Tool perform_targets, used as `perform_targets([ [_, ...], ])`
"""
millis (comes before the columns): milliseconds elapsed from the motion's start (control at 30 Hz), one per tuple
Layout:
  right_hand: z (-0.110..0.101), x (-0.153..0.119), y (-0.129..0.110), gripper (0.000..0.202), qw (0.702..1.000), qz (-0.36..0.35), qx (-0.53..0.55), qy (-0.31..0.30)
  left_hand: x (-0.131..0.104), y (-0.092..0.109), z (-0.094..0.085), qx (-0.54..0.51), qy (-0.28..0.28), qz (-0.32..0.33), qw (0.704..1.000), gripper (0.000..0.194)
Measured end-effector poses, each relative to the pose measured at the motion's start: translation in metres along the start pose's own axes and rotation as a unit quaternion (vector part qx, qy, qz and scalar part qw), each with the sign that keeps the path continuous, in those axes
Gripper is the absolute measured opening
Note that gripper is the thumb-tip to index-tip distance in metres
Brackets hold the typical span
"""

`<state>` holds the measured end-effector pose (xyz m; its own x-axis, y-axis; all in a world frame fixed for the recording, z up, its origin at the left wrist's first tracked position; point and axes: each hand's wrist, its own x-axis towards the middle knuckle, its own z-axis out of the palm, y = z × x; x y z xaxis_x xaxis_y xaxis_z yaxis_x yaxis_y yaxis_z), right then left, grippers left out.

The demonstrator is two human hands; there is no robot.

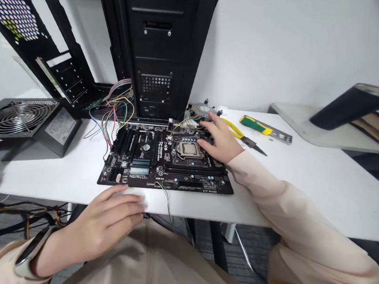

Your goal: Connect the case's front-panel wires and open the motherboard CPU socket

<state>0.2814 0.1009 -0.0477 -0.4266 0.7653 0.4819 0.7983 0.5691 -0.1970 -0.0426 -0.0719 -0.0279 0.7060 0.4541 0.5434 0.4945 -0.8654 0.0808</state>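
A black Gigabyte motherboard [167,175] lies flat on the white table, its metal-topped processor [189,149] exposed in the socket. My right hand [220,140] is over the board's far right part with fingers spread, fingertips beside the socket and the round CPU cooler [205,111]. The cooler sits behind the board; its thin cable runs to the board. My left hand [111,223] is at the table's front edge, before the board. Its fingers are bent together around a blurred whitish bit at the tips, which I cannot make out.
A black computer case [166,61] stands behind the board, with coloured wires [113,105] trailing from it. A power supply [43,126] is on the left. Yellow-handled pliers [242,135], a green-yellow tool [256,125] and a metal port plate [282,136] lie right. Cables [13,211] hang at lower left.
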Motion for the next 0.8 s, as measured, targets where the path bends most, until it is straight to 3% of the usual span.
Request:
perform_targets([
  [233, -0.006, 0.001, -0.001, 0.049, 1.0, 0.016, 0.002, 0.012, 0.017, 0.004, -0.006, -0.084, -0.071, 0.053, 0.993, 0.025],
  [500, -0.006, 0.001, 0.002, 0.049, 1.0, 0.024, -0.004, 0.007, 0.023, -0.003, -0.003, -0.093, -0.063, 0.074, 0.991, 0.046],
  [567, -0.006, 0.001, 0.002, 0.05, 1.0, 0.025, -0.004, 0.001, 0.023, -0.009, -0.003, -0.07, -0.048, 0.069, 0.994, 0.043],
  [700, -0.004, 0.0, 0.002, 0.054, 1.0, 0.023, -0.005, -0.005, 0.026, -0.026, 0.0, 0.047, -0.048, -0.008, 0.998, 0.014],
  [800, 0.0, -0.001, 0.001, 0.053, 1.0, 0.012, 0.006, -0.004, 0.029, -0.039, 0.002, 0.126, -0.074, -0.048, 0.988, 0.027],
])
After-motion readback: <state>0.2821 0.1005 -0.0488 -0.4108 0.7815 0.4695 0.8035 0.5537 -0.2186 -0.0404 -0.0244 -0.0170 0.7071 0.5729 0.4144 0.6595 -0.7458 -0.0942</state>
